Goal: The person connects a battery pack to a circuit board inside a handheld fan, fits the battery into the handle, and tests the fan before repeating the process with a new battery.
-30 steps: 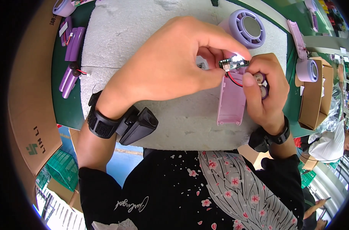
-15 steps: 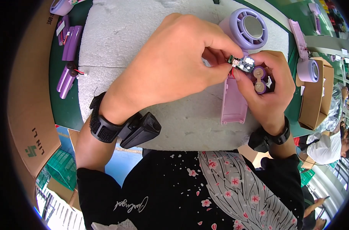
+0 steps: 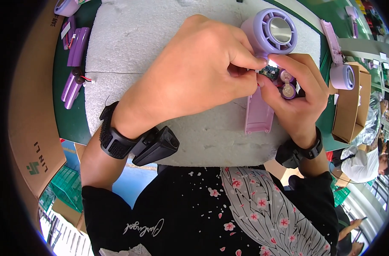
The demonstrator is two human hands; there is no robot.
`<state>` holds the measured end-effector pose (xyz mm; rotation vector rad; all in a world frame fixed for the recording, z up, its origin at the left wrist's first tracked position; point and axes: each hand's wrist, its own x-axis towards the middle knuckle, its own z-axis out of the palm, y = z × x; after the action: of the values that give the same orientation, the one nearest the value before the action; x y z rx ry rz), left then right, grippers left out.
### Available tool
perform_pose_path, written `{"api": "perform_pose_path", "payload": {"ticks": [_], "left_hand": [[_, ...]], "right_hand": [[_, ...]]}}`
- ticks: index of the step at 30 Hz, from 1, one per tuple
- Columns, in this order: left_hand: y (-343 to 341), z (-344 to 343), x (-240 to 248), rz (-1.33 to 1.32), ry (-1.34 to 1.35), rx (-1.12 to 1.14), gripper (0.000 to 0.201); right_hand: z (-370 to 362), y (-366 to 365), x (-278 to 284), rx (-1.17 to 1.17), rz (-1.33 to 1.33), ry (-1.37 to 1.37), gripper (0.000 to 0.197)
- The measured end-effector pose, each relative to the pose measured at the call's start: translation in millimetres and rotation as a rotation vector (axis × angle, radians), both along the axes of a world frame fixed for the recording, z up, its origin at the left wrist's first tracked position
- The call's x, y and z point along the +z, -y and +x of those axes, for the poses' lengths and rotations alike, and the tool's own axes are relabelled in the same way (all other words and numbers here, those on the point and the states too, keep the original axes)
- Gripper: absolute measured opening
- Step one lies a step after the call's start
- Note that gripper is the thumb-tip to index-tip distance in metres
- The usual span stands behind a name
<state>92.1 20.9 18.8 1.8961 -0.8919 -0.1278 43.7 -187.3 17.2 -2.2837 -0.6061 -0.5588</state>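
Note:
Thumb and forefinger of my left hand [image 3: 203,68] are pinched together at the left end of a small circuit board [image 3: 269,73]; their tips hide that end. The board's other end lies between the thumb and forefinger of my right hand [image 3: 303,91], where a white light glows. Inside the curl of that hand sits a purple two-cell battery pack [image 3: 288,90], end faces up with a metal strip joining them. Just above the hands is a lilac fan head [image 3: 269,32] with a round mirror-like centre. Below them a pink half-shell handle [image 3: 259,114] lies open side up.
A white foam pad [image 3: 130,47] covers the green bench. Purple battery packs [image 3: 78,47] with wired plugs lie left of it. To the right are another fan [image 3: 343,77] with a pink handle and a cardboard box [image 3: 352,106]. A co-worker [image 3: 367,166] is at far right.
A bright white light now shows at the board. The board has tilted and moved slightly left, nearer the fan head, and both hands have closed in around it.

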Motion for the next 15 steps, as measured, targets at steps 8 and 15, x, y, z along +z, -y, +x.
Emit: {"api": "perform_pose_path", "payload": {"ticks": [8,15], "left_hand": [[-1.1,-0.1,-1.1,-0.011,-0.057,-0.005,0.028],[10.0,-9.6,0.1,-0.043,-0.133,0.053,0.036]], "right_hand": [[-4.3,-2.2,3.9,-0.042,0.007,-0.099,0.035],[-5.6,-3.0,7.9,-0.095,0.106,-0.252,0.025]]}}
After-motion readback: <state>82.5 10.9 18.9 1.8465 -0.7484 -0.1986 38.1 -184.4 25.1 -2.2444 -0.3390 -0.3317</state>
